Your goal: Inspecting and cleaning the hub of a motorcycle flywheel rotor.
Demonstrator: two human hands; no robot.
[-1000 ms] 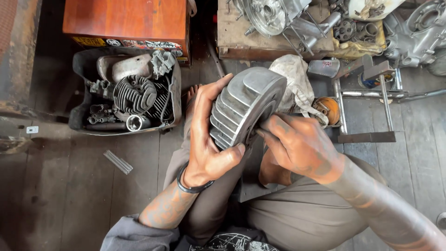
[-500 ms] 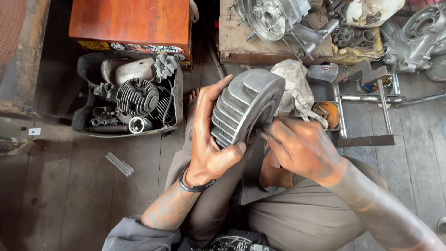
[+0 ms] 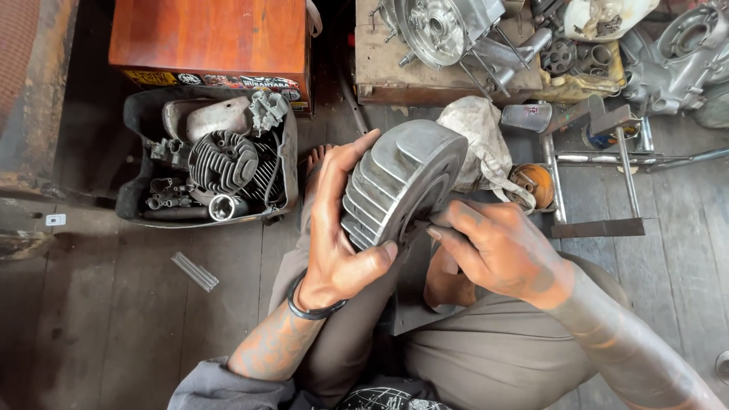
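- The left hand (image 3: pixel 338 243) gripped the finned cylinder head (image 3: pixel 399 186) over the person's lap, fingers wrapped across its fins.
- The right hand (image 3: pixel 497 250), at its four o'clock, pinched closed at its rim; whether it held a tool couldn't be told.
- The step looked like cleaning that edge, calling for a steady grip.
- At ten o'clock, farther off, sat a black tray (image 3: pixel 137 152) of engine parts.

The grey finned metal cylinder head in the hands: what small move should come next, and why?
Probably keep the left hand gripping the grey finned metal cylinder head and work the right hand's fingertips further along its lower edge, since they pinch right at that rim; whether they hold something is hidden.
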